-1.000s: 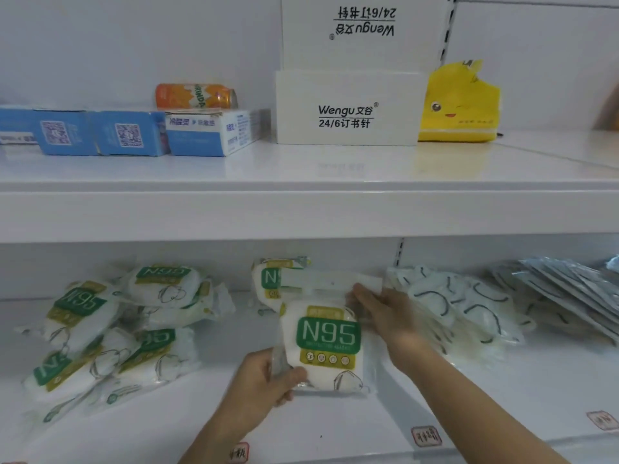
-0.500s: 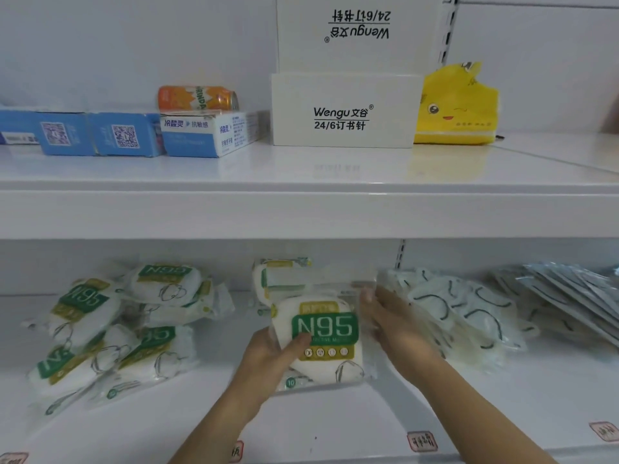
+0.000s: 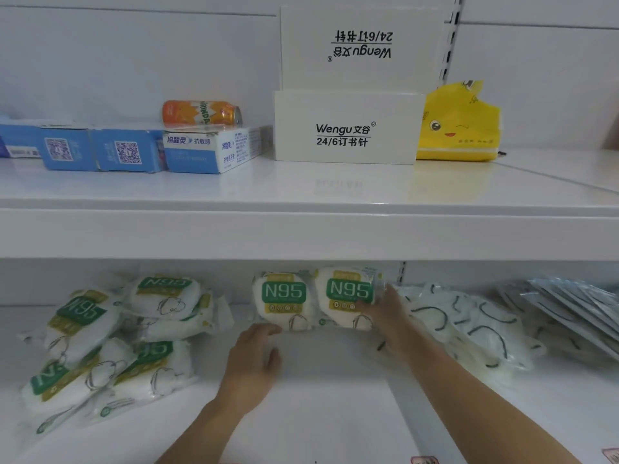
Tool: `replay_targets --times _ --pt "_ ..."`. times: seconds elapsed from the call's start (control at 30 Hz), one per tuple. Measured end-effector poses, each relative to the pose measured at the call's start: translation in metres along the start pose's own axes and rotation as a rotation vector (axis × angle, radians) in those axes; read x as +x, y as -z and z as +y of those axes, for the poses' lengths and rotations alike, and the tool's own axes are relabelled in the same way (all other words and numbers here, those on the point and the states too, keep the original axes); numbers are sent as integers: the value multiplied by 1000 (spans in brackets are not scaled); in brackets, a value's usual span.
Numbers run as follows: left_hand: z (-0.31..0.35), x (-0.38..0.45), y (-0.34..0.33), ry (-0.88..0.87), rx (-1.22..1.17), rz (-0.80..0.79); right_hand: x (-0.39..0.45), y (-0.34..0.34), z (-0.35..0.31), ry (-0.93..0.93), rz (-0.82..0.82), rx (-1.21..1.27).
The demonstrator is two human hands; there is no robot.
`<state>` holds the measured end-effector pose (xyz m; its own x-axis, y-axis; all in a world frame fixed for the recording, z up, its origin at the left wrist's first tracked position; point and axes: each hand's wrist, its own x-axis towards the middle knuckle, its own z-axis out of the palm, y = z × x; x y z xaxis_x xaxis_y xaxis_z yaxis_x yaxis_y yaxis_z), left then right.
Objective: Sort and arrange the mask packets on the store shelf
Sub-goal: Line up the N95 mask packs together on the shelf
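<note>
Now stood upright at the back of the lower shelf (image 3: 318,396), just right of another upright N95 packet (image 3: 284,301): second N95 packet (image 3: 348,298), no longer held forward. Right hand (image 3: 385,316) gripping its right edge, fingers curled. Left hand (image 3: 254,356) released, fingers relaxed, touching first packet's base. Loose N95 pile (image 3: 100,336) well left.
</note>
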<state>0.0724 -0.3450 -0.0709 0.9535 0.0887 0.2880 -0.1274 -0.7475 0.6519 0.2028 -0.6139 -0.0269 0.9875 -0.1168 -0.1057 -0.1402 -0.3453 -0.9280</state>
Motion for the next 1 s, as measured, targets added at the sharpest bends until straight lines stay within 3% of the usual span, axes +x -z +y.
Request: replay_targets --times 0.23,0.37,0.47,0.57,0.73,0.9,1.0 --pt "-5 2 -13 -179 319 -50 126 -27 80 1 -11 -98" --pt "-7 5 -16 -115 389 -67 7 -16 -15 -97 23 -219" --pt "-4 4 -15 -99 397 -108 -22 -15 -39 -64 28 -191" --pt "-1 4 -13 -78 383 -149 -7 -21 -22 -37 77 -87" --pt "-2 1 -12 -91 358 -85 -19 -27 -13 25 124 34" --pt "-8 -4 -11 -167 380 20 -41 -36 -8 120 215 -86" --pt "-19 -16 1 -264 379 6 -64 -54 -6 389 337 -175"
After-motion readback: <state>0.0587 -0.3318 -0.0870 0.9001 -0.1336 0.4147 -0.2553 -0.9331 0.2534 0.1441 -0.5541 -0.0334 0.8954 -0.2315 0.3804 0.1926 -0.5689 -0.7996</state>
